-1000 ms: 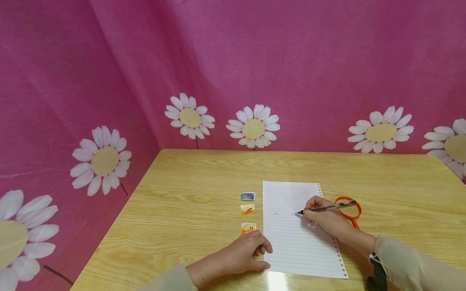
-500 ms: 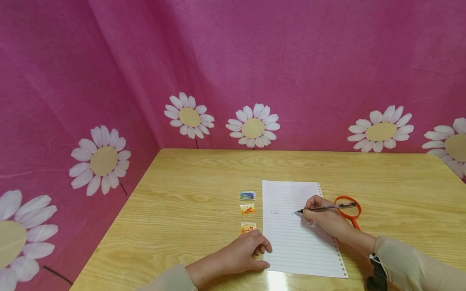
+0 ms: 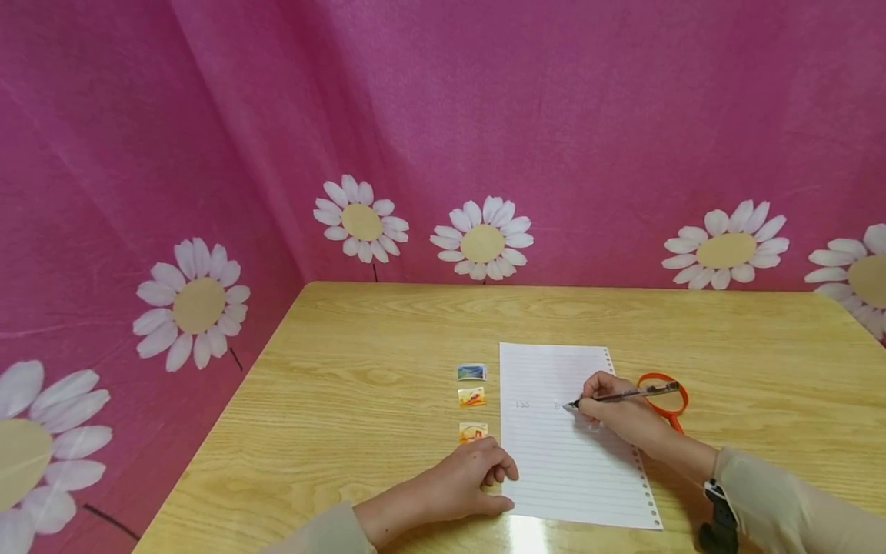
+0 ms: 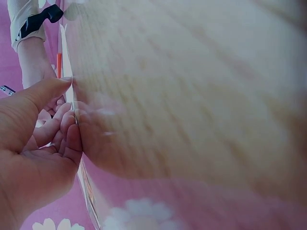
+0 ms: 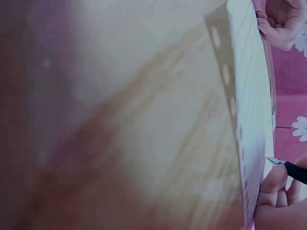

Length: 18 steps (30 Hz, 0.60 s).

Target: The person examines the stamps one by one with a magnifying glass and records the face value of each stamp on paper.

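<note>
Pen [image 3: 626, 395] in the right hand [image 3: 626, 419], nib over the lined sheet [image 3: 554, 469]

Far to the left of the sheet, and behind it too, hangs a pink cloth [image 3: 588, 138] printed with white daisies. The wooden table [image 3: 332, 400] bears the sheet. The left hand [image 3: 471, 481] comes in from the sheet's near left, its fingers loosely bent and grasping nothing, its thumb tip and fingertips at the sheet's left edge.

Just beyond that hand, in a column left of the sheet, lie three small picture cards: a blue-green card [image 3: 472, 372] farthest away, a yellow card [image 3: 472, 397] next, and an orange-and-yellow card [image 3: 474, 432] nearest, partly covered by the hand.

On the sheet itself, faint writing [image 3: 522, 405] shows left of the nib. The right hand, over the sheet's right half, pinches the pen between thumb and fingers; whether the nib touches the paper is hard to tell. Right of the sheet lies an orange-rimmed magnifying glass [image 3: 673, 418], partly hidden by the pen and hand. Nearer, also right of the sheet, a dark band [image 3: 721, 515] circles the right wrist.
</note>
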{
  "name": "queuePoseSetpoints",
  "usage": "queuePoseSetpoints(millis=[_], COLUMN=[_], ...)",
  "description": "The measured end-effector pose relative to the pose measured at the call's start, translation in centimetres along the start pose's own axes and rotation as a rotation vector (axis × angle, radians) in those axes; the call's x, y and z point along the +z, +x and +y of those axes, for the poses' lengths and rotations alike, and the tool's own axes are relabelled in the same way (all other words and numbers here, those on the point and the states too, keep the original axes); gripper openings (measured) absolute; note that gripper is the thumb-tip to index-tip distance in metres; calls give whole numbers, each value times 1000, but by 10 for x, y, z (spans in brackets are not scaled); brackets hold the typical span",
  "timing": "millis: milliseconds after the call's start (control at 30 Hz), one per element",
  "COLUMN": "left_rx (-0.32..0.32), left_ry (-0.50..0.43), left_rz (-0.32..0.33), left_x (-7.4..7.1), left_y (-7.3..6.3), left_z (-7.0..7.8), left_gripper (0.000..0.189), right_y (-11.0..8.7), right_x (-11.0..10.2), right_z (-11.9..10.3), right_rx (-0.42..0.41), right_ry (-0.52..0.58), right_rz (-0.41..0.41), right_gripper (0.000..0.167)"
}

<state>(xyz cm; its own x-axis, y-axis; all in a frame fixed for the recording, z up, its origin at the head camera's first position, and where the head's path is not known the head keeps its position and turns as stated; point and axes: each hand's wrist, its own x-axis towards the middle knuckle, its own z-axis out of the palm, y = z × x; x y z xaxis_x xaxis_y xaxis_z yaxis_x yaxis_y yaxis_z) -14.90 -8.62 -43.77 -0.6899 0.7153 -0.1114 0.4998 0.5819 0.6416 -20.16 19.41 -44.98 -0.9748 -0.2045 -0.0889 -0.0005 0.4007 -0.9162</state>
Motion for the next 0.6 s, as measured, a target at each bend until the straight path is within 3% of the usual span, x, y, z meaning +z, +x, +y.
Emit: queuePoseSetpoints(millis=[600], left_rx=[0], left_ry=[5], left_rz=[0], left_x=[-1], left_y=[1], left_z=[0], left_gripper=[22], right_y=[0], right_x=[-4], right_z=[2], right_rx=[-21], right_ry=[25], right_rz=[-51], right_gripper=[18])
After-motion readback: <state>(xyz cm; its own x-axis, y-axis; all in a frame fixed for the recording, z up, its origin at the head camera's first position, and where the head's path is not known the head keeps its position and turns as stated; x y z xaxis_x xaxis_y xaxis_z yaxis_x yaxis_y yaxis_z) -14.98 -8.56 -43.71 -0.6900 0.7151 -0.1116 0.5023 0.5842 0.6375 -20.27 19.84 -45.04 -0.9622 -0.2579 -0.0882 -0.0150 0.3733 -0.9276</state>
